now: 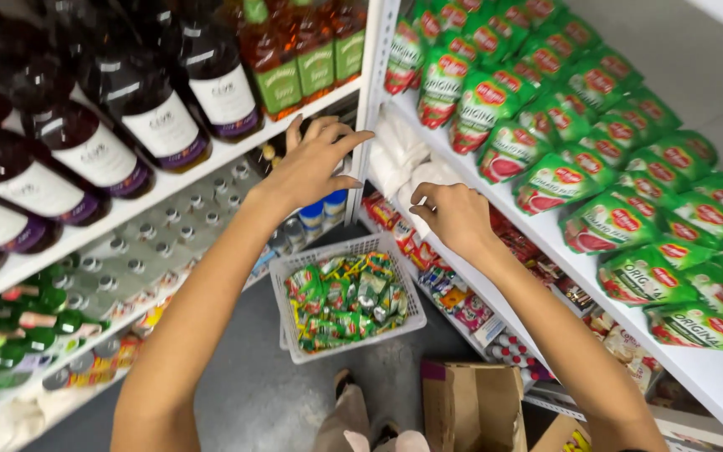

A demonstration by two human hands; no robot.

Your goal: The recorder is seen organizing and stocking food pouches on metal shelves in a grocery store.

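From the head camera: two bare hands are up at the shelving. The left hand [315, 163] sits centre-top of the frame, fingers spread and curled over the front edge of the white shelf [236, 151], grip loose, holding nothing I can see. The right hand [453, 216], just right of centre, is curled with knuckles bent at the lip of the right-hand shelf [713, 377]; whether that grip pinches anything, I cannot tell.

Counting: roughly seven dark bottles [156, 113] with white labels upper left, too many green pouches [596, 159] to count upper right.

One white mesh basket [294, 268] stands on the floor at centre, heaped with small green and yellow sachets [345, 301]. One open brown cardboard box [470, 406] sits lower centre.

Grey floor [253, 393] shows bare between the shelves, a narrow aisle.
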